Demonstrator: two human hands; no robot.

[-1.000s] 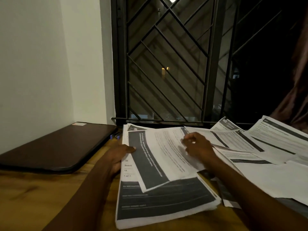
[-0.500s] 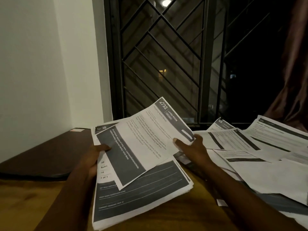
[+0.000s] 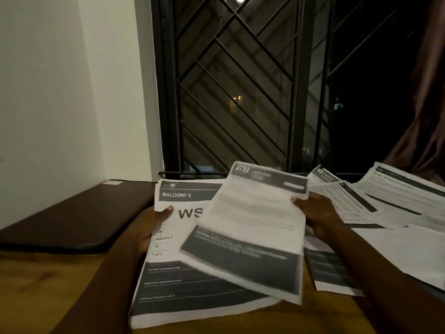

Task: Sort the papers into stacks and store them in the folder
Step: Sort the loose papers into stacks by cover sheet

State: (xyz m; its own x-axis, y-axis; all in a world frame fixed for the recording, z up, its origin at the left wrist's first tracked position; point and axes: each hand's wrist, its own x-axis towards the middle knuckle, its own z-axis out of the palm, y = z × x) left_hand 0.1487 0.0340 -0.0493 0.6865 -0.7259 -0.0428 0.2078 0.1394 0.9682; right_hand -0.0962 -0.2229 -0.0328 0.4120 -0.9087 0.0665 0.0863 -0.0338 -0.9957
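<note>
Now you hold a thick stack of white printed papers (image 3: 192, 285) in your left hand (image 3: 147, 227) and one loose printed sheet (image 3: 250, 227) in your right hand (image 3: 317, 215).

Your left thumb presses on the stack's top page, headed "BALCONY 2", fingers hidden beneath; the stack's near edge seems to rest on the brown wooden tabletop (image 3: 48, 290) near its front edge. Your right hand pinches the blurred sheet at its right edge, tilted across the stack's right half. More white printed sheets (image 3: 390, 208) lie overlapped toward the tabletop's right edge. A dark brown flat folder (image 3: 77, 215) lies closed at the far left corner, against the white wall (image 3: 60, 92). Behind the far edge stands a black metal window grille (image 3: 240, 92).
</note>
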